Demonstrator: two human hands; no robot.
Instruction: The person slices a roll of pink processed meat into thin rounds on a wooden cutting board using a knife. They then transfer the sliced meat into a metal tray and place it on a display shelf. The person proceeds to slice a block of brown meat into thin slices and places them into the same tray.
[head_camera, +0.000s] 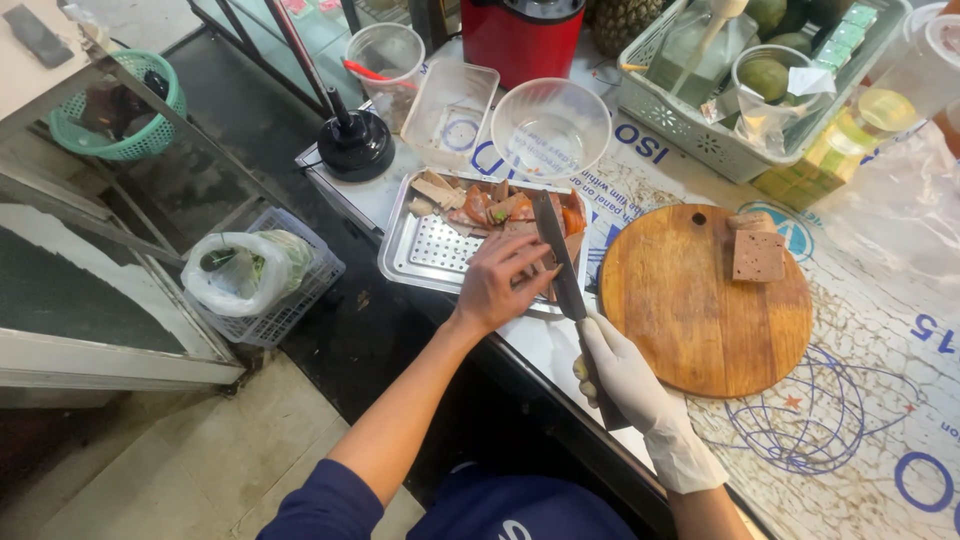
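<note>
— Steel blade, long and stiff: the knife (560, 265) lies across the middle of the frame, its tip over the tray (420, 255) just left of centre. How would it handle?

— Light enough for one hand, I judge, rigid, with a sharp edge; best taken by the dark handle, never the blade. The right hand (625, 375), in a white glove, is wrapped tight round that handle, lower centre, wrist bent so the blade points up and away.

— And the bare one?

— The left hand (500, 280) sits against the flat of the blade, fingers curled and spread, apparently wiping or pushing along it; it grips nothing that I can see. Forearm comes up from the lower left.

— What's below?

— Scraps (480, 205), soft, wet-looking peel pieces, lie in the tray. The board (690, 310) to the right carries brownish blocks (757, 250) near its top edge.
</note>
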